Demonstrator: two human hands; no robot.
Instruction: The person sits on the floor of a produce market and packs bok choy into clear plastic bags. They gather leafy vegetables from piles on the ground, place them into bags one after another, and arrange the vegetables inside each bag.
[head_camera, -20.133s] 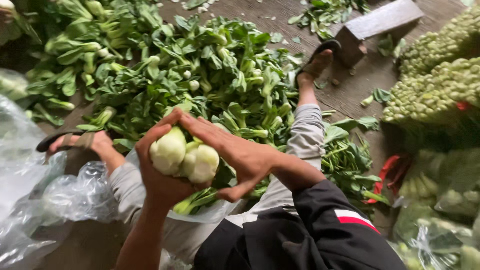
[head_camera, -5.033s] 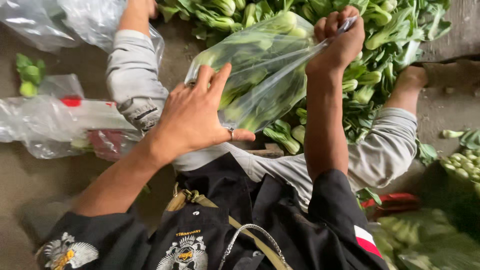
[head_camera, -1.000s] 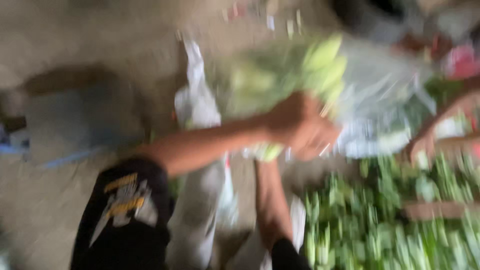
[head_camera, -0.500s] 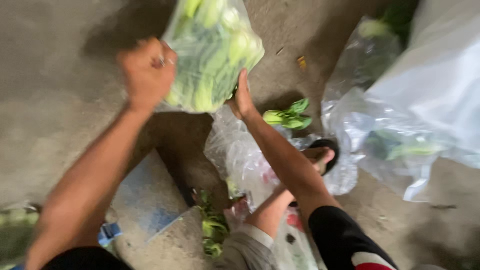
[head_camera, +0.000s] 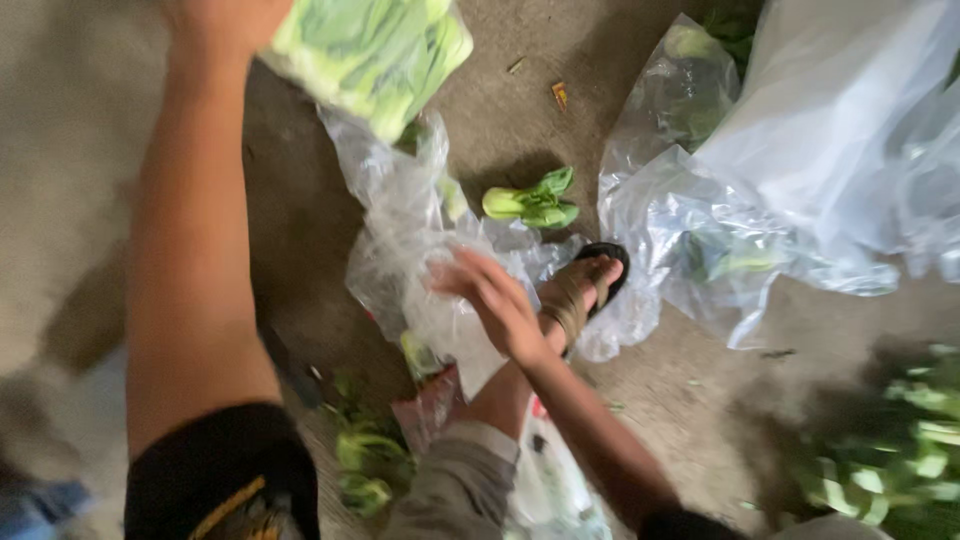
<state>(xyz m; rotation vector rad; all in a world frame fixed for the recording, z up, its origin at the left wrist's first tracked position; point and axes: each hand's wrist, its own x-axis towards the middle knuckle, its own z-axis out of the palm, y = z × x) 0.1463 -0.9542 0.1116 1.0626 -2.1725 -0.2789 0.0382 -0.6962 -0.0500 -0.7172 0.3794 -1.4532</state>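
Note:
My left hand (head_camera: 218, 18) is stretched out at the top edge, shut on a clear plastic bag packed with green bok choy (head_camera: 372, 48), which hangs above the concrete floor. My right hand (head_camera: 492, 300) is lower, in the middle of the view. Its fingers are spread and rest on a crumpled heap of empty clear plastic bags (head_camera: 420, 240). A single loose bok choy (head_camera: 530, 204) lies on the floor just beyond that heap. My sandalled foot (head_camera: 585, 285) sits right beside my right hand.
Large clear plastic bags (head_camera: 830, 150), some with greens inside, are piled at the right. More bok choy (head_camera: 890, 440) lies at the lower right, and a few heads (head_camera: 360, 465) lie near my knee at the bottom. The floor is bare grey concrete (head_camera: 60, 150).
My right hand has left the filled bag and dropped onto the empty bags by my foot. My left hand alone now holds the filled bag, further out at the top.

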